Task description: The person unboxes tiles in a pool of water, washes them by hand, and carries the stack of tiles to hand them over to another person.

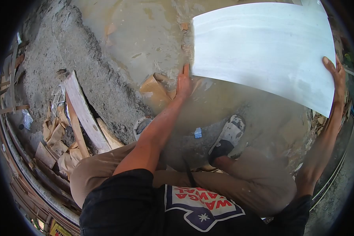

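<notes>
tile [263, 51] between 2 hands

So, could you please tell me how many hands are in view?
2: the left hand beside the near left corner of the white panel, and the right hand at its right edge, thumb on top.

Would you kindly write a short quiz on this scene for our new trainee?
1. Multiple choice: where is the small blue scrap?
a) On top of the white panel
b) Between the two shoes
c) In the right hand

2. True or false: the left hand lies flat in the middle of the white panel.

3. Fill in the blank: the long pale board lies on the person's ____ side.

Key: 1. b; 2. False, it is by the panel's left edge; 3. left.
</notes>
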A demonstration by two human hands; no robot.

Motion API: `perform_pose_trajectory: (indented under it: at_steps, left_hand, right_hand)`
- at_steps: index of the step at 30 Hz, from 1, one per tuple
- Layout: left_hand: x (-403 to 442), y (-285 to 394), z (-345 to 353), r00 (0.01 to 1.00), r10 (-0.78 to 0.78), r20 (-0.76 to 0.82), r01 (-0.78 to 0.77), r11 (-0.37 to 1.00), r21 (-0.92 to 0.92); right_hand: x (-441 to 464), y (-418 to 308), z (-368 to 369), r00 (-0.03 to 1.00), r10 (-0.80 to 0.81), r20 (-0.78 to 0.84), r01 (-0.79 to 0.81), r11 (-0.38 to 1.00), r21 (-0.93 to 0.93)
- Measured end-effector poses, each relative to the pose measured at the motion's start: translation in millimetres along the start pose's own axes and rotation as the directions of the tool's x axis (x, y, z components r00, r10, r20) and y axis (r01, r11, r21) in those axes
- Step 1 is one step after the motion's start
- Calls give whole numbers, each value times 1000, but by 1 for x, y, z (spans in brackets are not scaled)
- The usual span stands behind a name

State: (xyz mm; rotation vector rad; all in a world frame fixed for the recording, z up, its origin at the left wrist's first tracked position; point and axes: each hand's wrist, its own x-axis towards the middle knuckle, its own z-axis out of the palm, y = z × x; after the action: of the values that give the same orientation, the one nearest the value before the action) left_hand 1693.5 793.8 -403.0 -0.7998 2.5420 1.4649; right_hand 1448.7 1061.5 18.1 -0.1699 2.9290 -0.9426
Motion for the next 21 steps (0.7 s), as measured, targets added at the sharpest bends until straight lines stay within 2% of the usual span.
perform_pose_trajectory:
  at_steps: [3,6,9,11,12,14,16,18,21]
  left_hand:
    - [2,-39,38,985,103,-136,-98,994,45]
    - [0,-67,60,952,207,-223,-154,960,233]
    - [-7,-40,33,999,43,3,-43,984,174]
    - [14,20,-6,950,-288,119,274,954,118]
    - [22,44,-20,876,-443,190,428,896,115]
    - [51,47,-31,889,-415,196,438,895,-91]
    - [79,64,-25,963,-267,-14,257,938,-231]
    - [107,96,-32,955,-242,169,291,868,-403]
    - [156,134,-24,957,-9,289,150,869,-471]
  right_hand:
    - [27,-2,0,988,103,115,-105,995,3]
    - [41,-7,0,982,113,152,-114,993,-2]
    - [48,-20,1,980,111,163,-110,994,-15]
    - [57,-26,3,986,61,155,-61,998,-9]
    - [62,-29,6,984,86,155,-88,996,7]
    - [72,-37,7,982,114,148,-121,992,44]
    - [70,-42,10,983,100,151,-109,993,55]
    - [65,-51,11,984,82,160,-91,995,50]
    - [57,-74,17,982,27,186,-38,998,58]
